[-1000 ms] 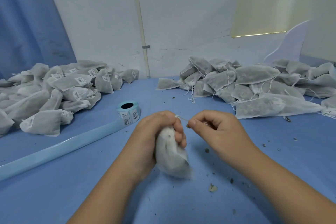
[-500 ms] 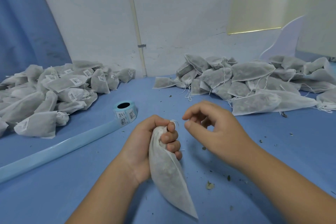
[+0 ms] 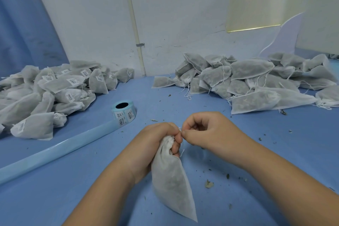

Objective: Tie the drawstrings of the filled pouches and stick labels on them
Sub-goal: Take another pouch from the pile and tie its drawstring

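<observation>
My left hand (image 3: 157,139) grips the gathered neck of a white filled pouch (image 3: 170,180), which hangs down over the blue table (image 3: 91,198). Close against it, my right hand (image 3: 205,132) has its fingers curled and pinches the thin white drawstring (image 3: 180,130) at the pouch's neck. A loose end of string dangles just below the fingers. A roll of barcode labels (image 3: 123,112) stands behind my left hand, with its pale blue backing strip (image 3: 55,152) trailing out to the left.
A heap of labelled, tied pouches (image 3: 45,93) lies at the left. A heap of unlabelled pouches (image 3: 256,82) with loose strings lies at the back right. Dried herb crumbs (image 3: 209,183) dot the table. A white wall with a pipe (image 3: 135,33) closes the back.
My right hand let go of the taut string, lifted away, then came back to the neck and pinches the string again. The pouch swung down and now hangs lengthwise from my left hand.
</observation>
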`<action>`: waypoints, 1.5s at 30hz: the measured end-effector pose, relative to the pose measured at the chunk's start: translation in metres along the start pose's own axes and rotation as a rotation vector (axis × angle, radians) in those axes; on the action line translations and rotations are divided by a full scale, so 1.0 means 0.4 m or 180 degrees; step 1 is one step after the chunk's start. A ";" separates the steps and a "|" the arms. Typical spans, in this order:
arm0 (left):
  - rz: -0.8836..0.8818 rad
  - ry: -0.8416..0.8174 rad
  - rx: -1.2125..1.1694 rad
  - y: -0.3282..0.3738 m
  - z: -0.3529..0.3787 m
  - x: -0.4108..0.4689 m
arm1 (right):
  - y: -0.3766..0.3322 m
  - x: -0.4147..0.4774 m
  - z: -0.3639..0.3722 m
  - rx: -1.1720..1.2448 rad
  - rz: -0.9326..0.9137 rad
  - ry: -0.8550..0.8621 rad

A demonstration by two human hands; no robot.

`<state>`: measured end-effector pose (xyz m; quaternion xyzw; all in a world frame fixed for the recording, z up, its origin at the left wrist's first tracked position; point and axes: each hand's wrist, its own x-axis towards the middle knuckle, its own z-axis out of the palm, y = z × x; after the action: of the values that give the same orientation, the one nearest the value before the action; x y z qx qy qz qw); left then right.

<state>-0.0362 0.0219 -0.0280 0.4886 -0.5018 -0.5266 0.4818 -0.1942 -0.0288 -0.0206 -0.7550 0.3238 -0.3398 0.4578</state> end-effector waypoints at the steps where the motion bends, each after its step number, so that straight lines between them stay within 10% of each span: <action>1: 0.0026 0.0008 0.0048 0.001 0.001 -0.001 | 0.001 0.000 -0.001 -0.0002 0.0014 0.0007; 45: 0.0361 0.0883 0.0677 0.014 0.058 -0.018 | 0.031 0.012 -0.045 -0.0179 -0.0073 -0.0552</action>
<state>-0.0588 0.0302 -0.0216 0.5758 -0.5101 -0.3701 0.5209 -0.2083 -0.0457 -0.0247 -0.7979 0.2837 -0.2691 0.4588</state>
